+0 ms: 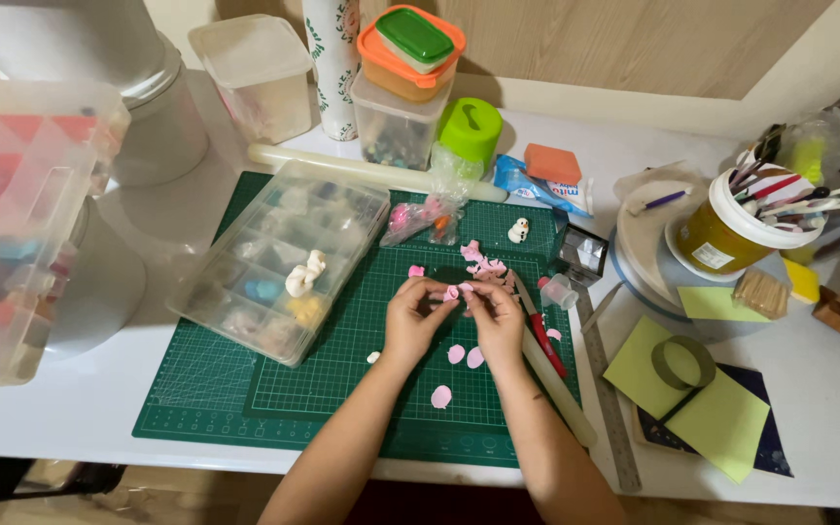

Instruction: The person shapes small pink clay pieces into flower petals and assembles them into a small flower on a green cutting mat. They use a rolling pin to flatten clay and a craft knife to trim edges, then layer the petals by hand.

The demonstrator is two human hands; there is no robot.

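Head view: your left hand [412, 309] and right hand [491, 316] each close a fingertip grip on one pink petal [453, 292] above the mat [342, 369]. You look mid-shaping; next likely needs gentle, even pressure. Loose petals [466, 356] lie just below the grip

We have the cutting mat [342, 389] on the table [80, 408], with both hands meeting over its middle: left hand [413, 316] beside right hand [496, 321], a small clay piece [452, 292] between their fingertips. Flat petals [464, 356] lie on the mat just before the hands. The compartment box [284, 258] rests on the mat's left part. Right of the hands lies a metal ruler [610, 389], and behind it the tool tub [731, 224].
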